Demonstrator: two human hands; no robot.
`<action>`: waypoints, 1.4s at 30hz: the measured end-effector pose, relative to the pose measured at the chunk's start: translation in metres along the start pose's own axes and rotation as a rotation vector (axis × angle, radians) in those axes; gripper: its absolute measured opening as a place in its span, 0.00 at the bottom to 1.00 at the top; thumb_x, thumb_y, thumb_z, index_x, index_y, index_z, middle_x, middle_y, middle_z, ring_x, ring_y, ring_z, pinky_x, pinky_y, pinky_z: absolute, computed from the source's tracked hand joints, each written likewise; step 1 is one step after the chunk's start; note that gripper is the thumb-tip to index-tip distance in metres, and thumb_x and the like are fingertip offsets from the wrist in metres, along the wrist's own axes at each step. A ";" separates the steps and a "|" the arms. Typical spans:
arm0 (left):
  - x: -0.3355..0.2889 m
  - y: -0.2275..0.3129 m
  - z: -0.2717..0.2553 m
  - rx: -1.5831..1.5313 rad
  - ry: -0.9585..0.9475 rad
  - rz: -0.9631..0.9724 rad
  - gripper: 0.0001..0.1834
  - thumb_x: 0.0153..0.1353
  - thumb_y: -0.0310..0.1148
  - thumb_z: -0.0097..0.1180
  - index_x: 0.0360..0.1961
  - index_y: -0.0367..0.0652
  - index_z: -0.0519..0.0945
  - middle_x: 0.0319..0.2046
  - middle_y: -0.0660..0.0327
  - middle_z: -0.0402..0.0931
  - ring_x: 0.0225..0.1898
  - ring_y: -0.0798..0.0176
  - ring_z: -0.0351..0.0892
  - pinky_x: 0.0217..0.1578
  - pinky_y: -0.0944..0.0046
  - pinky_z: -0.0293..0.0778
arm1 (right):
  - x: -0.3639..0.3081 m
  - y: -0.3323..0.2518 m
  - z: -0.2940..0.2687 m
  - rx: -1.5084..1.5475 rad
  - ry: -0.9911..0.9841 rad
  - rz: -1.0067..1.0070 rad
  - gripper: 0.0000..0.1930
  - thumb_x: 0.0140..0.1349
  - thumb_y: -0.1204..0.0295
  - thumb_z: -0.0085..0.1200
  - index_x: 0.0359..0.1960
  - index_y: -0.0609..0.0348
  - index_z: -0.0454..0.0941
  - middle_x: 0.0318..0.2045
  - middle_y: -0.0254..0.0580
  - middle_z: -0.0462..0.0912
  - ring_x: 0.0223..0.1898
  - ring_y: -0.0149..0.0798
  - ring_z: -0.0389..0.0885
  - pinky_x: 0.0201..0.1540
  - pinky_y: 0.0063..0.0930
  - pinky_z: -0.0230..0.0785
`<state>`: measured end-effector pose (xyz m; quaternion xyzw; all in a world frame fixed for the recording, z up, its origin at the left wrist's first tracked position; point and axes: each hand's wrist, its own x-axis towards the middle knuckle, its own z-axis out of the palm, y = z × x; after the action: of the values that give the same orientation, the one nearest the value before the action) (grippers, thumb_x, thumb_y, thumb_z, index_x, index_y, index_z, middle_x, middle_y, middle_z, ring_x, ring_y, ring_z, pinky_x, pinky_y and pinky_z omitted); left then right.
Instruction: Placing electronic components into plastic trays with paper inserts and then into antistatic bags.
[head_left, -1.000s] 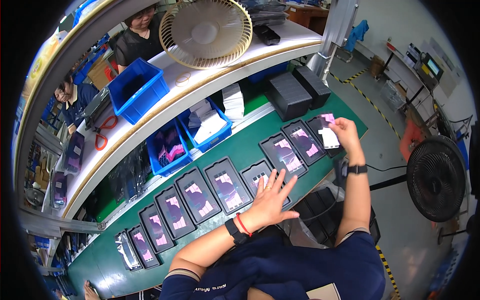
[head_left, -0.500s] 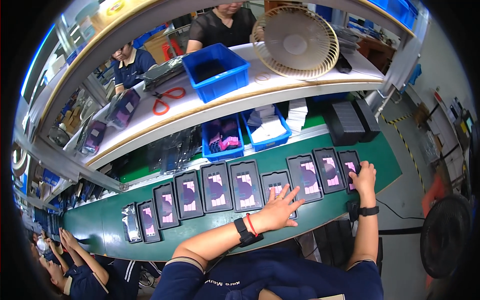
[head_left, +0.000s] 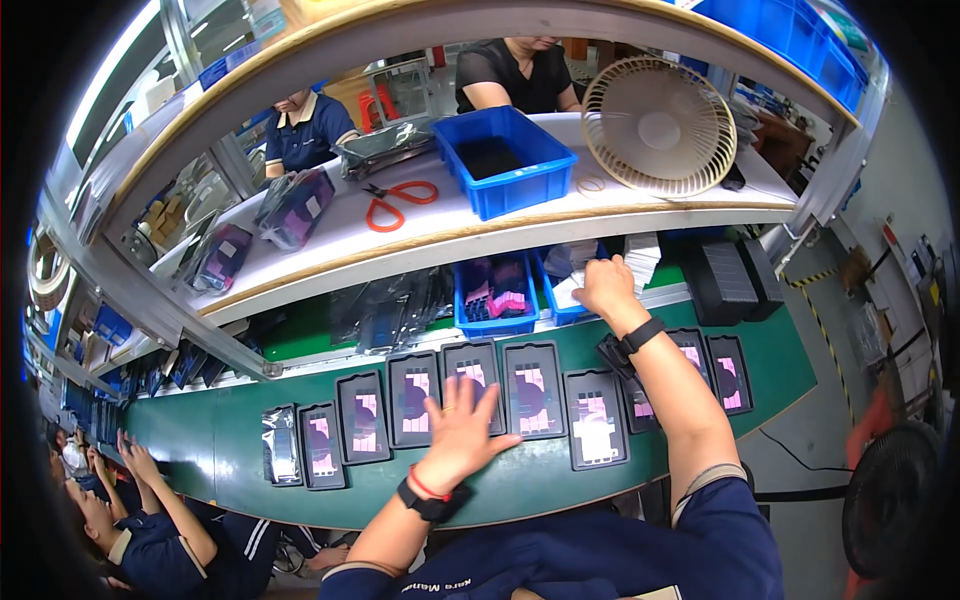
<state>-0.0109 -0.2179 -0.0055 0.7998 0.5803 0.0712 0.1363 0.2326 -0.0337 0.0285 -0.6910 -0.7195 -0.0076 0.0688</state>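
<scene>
Left hand (head_left: 455, 435) splayed, front-left of white-card bin (head_left: 568, 317); right hand (head_left: 605, 288) at bin, I can't tell if holding. Black trays (head_left: 532, 354) rowed before bin, presumably for reach.

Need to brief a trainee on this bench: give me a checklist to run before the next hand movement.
1. Left hand unloaded: ok, spread open, nothing gripped.
2. Right hand grip: cannot tell; it is at the blue bin of white cards, its hold partly hidden.
3. Black trays all in full sight: not ok, the right forearm covers some.
4. Pink-and-black pieces in the neighbouring bin: ok, several show.
5. Red-handled scissors away from the trays: ok, on the upper shelf.
</scene>
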 end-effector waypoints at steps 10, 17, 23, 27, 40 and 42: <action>-0.041 -0.022 0.004 -0.023 -0.076 -0.036 0.43 0.48 0.57 0.60 0.62 0.48 0.63 0.65 0.38 0.45 0.67 0.32 0.35 0.55 0.26 0.48 | 0.002 0.019 0.003 0.092 0.195 0.007 0.08 0.53 0.74 0.48 0.29 0.68 0.76 0.26 0.63 0.78 0.34 0.59 0.78 0.38 0.48 0.71; -0.009 -0.013 0.003 -1.462 0.118 -0.009 0.27 0.63 0.38 0.52 0.61 0.38 0.62 0.57 0.52 0.67 0.59 0.58 0.65 0.59 0.56 0.61 | -0.098 -0.063 -0.018 0.218 0.487 -0.501 0.10 0.46 0.79 0.51 0.33 0.63 0.75 0.20 0.50 0.74 0.25 0.51 0.74 0.28 0.43 0.66; 0.005 -0.018 0.011 -2.226 0.132 0.092 0.25 0.69 0.39 0.38 0.63 0.38 0.57 0.63 0.50 0.56 0.63 0.52 0.59 0.60 0.50 0.60 | -0.154 -0.134 -0.016 0.455 0.439 -0.776 0.15 0.44 0.73 0.61 0.36 0.63 0.77 0.27 0.42 0.79 0.29 0.44 0.75 0.31 0.34 0.66; -0.026 -0.052 0.006 -2.221 0.244 0.091 0.22 0.68 0.35 0.41 0.60 0.37 0.60 0.55 0.49 0.68 0.54 0.51 0.71 0.52 0.48 0.72 | -0.138 -0.146 -0.011 0.856 0.050 -0.760 0.20 0.39 0.68 0.68 0.36 0.61 0.79 0.28 0.41 0.80 0.30 0.40 0.77 0.33 0.30 0.68; -0.150 -0.133 -0.012 -1.941 0.799 -0.338 0.21 0.65 0.33 0.46 0.57 0.36 0.64 0.46 0.49 0.74 0.46 0.53 0.78 0.37 0.57 0.81 | -0.123 -0.284 0.014 1.103 -0.685 -0.470 0.09 0.55 0.70 0.59 0.24 0.65 0.80 0.13 0.32 0.74 0.14 0.23 0.69 0.16 0.19 0.58; -0.176 -0.150 -0.015 -1.748 0.928 -0.482 0.21 0.65 0.33 0.47 0.55 0.33 0.65 0.46 0.46 0.75 0.46 0.52 0.78 0.38 0.60 0.80 | -0.121 -0.313 0.024 1.122 -0.738 -0.436 0.09 0.57 0.69 0.57 0.27 0.65 0.79 0.13 0.35 0.75 0.13 0.25 0.70 0.15 0.20 0.61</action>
<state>-0.2069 -0.3393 -0.0289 0.1756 0.4664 0.7441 0.4449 -0.0769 -0.1653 0.0175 -0.3489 -0.7132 0.5857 0.1630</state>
